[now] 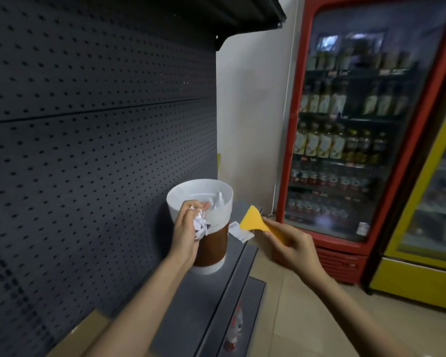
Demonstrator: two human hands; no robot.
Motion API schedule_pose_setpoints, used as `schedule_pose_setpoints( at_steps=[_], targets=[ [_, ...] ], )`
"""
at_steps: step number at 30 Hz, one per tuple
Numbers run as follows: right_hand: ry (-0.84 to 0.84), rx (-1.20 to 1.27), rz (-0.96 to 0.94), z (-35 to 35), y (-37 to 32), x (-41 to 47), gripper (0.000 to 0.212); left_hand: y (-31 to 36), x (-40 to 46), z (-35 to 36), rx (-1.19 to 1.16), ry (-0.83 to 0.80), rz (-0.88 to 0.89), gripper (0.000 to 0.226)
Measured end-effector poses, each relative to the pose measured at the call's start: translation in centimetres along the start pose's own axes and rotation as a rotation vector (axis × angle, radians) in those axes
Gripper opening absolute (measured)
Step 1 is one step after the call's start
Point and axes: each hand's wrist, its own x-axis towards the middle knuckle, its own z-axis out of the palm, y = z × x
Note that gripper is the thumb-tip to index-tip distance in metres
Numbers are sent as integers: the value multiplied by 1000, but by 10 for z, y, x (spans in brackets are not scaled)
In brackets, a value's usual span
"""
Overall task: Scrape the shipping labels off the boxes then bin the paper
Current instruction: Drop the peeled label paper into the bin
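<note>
1. The left hand (184,228) covers part of the bin (211,204), and its fingers hide much of the crumpled paper (200,224).
2. The print on that paper is too small to read.
3. A cardboard box (88,328) is cut off at the bottom edge (only a corner shows).
4. Bottles in the red fridge (345,140) are blurred; labels unreadable.
5. The yellow fridge (428,228) runs off the right edge.

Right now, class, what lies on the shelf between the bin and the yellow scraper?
In the head view, a small white paper scrap lies on the grey shelf, between the bin and the yellow scraper.
</note>
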Motion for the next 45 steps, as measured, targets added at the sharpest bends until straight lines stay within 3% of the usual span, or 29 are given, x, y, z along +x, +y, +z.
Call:
schedule_pose_setpoints(
  at_steps=[8,12,19,22,26,29,35,40,45],
  targets=[
    [-32,96,-7,42,54,141,32,-14,145,21,-81,-50,-2,16],
    [-90,104,-11,64,77,177,32,-32,180,14,236,-53,-66,35],
    [-237,145,-57,95,95,228,31,-49,201,-9,801,75,18,24],
    [-283,153,-74,106,99,242,30,-48,204,-21,890,94,27,23],
    [-334,208,-67,118,102,250,31,-52,204,-40,1461,253,214,30],
    [-371,235,-73,125,105,252,31,-47,197,-36,1645,201,357,19],
    [-425,262,-77,133,109,250,32,-42,192,-31,1480,201,160,13],
    [-437,278,-74,134,111,247,31,-44,189,-28,1525,94,4,40],
    [-447,263,-73,134,116,247,30,-45,188,-28,1594,80,96,37]
  ],
)
